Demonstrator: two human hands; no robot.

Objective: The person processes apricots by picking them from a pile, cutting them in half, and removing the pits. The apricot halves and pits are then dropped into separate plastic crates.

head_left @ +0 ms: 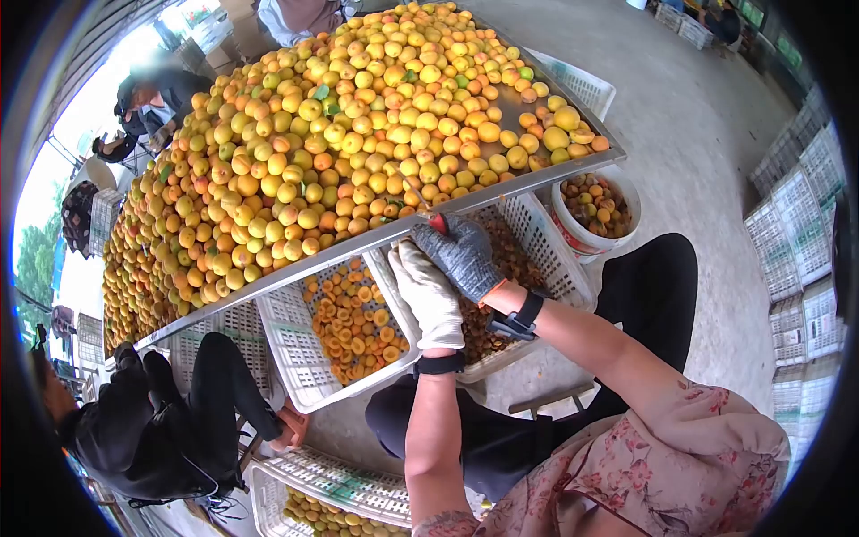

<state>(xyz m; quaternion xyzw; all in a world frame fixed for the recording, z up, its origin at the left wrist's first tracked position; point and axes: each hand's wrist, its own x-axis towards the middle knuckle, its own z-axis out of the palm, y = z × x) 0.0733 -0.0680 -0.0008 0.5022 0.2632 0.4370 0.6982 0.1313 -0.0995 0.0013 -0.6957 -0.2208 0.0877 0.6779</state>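
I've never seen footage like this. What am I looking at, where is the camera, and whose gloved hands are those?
No machine here: one camera sits on a person's head and looks down at their own hands. The left hand wears a white glove, the right hand a grey one; the right grips a small red object, too hidden to name. Both are at the edge of a metal table heaped with apricots. Below it, a white crate holds halved fruit, a second crate darker pieces, and a bucket more fruit. The person in black at lower left is a co-worker.
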